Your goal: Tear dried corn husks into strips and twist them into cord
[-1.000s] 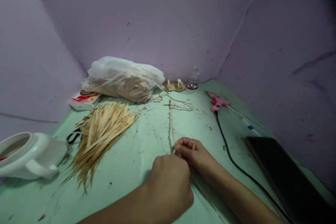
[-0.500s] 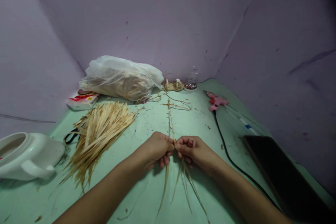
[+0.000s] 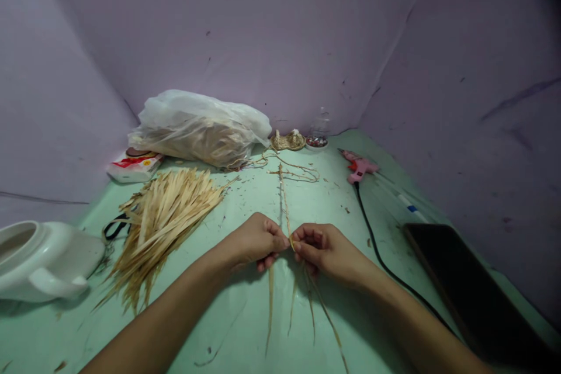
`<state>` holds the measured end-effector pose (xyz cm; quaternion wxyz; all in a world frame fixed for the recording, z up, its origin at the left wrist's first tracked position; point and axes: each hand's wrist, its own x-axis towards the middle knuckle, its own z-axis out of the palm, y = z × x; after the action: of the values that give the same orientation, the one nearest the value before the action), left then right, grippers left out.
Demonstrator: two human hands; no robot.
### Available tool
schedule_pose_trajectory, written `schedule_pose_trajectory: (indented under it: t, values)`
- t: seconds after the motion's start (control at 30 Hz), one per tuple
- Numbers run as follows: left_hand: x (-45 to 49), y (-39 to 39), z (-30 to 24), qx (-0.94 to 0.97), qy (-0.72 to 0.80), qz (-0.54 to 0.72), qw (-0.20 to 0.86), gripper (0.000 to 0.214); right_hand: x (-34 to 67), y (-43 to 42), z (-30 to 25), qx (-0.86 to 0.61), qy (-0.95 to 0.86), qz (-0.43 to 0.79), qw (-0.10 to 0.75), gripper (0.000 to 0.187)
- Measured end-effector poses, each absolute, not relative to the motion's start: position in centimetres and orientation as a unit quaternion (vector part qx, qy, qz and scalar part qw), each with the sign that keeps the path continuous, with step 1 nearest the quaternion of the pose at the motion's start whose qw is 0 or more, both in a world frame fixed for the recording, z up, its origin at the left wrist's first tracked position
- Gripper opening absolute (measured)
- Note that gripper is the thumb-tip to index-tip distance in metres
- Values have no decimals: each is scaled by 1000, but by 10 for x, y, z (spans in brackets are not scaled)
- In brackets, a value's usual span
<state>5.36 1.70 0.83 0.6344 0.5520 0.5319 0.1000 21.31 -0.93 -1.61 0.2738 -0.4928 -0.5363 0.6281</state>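
Observation:
A thin braided cord of dried plant fibre runs from the middle of the table down to my two hands. My left hand is closed, pinching the cord's lower end between thumb and index finger; a loose fibre strip hangs below it. Close on the other side, my right hand is closed too, its thumb and finger gripping the same cord end. Several loose strands trail from under it toward me. To the left of my hands lies a thick bundle of dried fibre strips.
A filled plastic bag, a small woven piece and a container of beads stand along the back. At right are a pink glue gun with its cord and a dark tablet-like slab. A white ceramic pot lies left.
My left hand has shifted slightly left and up, with its hanging strip swinging along. My right hand stays almost in place. The whole view has drifted slightly.

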Motion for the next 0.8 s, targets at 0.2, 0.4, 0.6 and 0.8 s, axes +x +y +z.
schedule_pose_trajectory:
  t: [0.2,0.4,0.6,0.8]
  values:
    - [54,17,7,561,516,99,640,4,213,-10,-16,-503,-537,616,283,17]
    - [56,14,0,575,533,119,610,15,212,-10,-14,-511,-540,604,286,15]
    - [59,15,-1,566,534,152,610,16,213,-11,-14,-518,-544,600,275,10]
    - [63,14,-2,554,546,190,599,22,215,-10,-17,-518,-579,562,283,8]
